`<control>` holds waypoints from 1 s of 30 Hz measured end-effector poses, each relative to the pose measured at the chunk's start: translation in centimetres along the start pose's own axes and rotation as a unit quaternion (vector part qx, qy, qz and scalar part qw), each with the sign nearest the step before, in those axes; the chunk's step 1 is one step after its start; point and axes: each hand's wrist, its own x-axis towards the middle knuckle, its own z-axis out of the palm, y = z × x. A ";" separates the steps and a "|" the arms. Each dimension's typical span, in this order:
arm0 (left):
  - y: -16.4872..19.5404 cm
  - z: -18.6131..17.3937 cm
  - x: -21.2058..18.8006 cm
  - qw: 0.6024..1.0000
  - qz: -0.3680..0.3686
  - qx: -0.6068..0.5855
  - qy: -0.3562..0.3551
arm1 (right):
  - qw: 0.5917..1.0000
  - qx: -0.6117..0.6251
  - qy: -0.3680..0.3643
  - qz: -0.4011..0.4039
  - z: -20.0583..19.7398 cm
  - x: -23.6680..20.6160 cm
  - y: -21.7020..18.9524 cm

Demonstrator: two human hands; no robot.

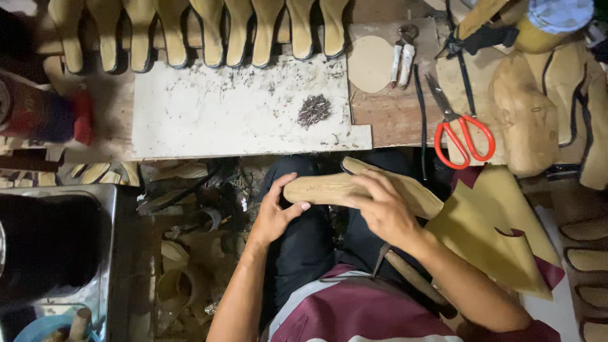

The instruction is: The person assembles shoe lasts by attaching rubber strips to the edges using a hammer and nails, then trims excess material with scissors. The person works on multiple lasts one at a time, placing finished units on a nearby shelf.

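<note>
The left hand [273, 218] cups one end of the wooden shoe last [329, 188] with curled fingers, while the right hand [383, 212] closes over its middle, above the lap.

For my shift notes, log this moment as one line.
left hand: grips tan wooden shoe last | right hand: rests on it | red-handled scissors: on bench

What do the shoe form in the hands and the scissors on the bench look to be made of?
The shoe last, gripped by the left hand and right hand, looks like bare, unvarnished wood: pale tan, matte, faintly grained. The scissors show dull grey metal blades and glossy red handles, probably plastic.
</note>
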 end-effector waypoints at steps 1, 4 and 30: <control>-0.2 -0.2 0.1 1.000 -0.003 -0.006 -0.005 | 0.996 0.075 0.000 0.041 0.1 -0.1 0.4; -0.6 -0.5 0.3 1.000 -0.009 -0.022 -0.020 | 0.993 0.081 0.079 0.035 0.4 0.0 1.5; -0.2 -1.6 1.4 0.999 -0.002 -0.043 -0.026 | 0.996 0.040 -0.070 -0.041 2.1 5.7 -0.5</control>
